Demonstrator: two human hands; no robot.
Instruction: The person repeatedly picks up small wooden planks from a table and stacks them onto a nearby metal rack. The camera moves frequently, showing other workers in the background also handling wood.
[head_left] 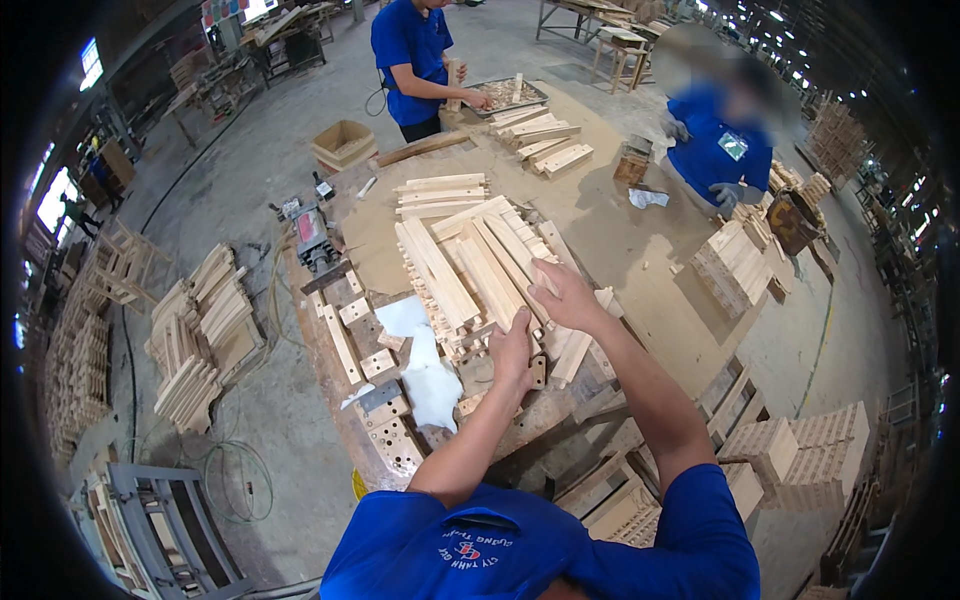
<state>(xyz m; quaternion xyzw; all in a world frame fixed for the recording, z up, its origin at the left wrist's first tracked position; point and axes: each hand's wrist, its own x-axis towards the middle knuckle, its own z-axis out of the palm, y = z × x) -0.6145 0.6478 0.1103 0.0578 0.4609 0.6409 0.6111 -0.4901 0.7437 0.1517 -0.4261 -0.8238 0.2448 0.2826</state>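
A pile of pale wooden slats [438, 275] lies on the workbench [360, 225] in front of me. My left hand [511, 352] is closed around the near end of a wooden slat [490, 272] at the pile's near side. Further right, my right hand [567, 297] grips the right side of the slats, its fingers wrapped over the wood. Whether both hands hold the same slat or separate ones I cannot tell. Beside my left forearm lie a crumpled white cloth [430, 378] and a drilled wooden block [396, 445].
A grey metal clamp-like device [313, 238] sits at the bench's left edge. Two co-workers in blue shirts stand across the bench, one by a tray [512, 95] of small parts. More slats [548, 140] lie at the far side, and stacked blocks [735, 265] at the right.
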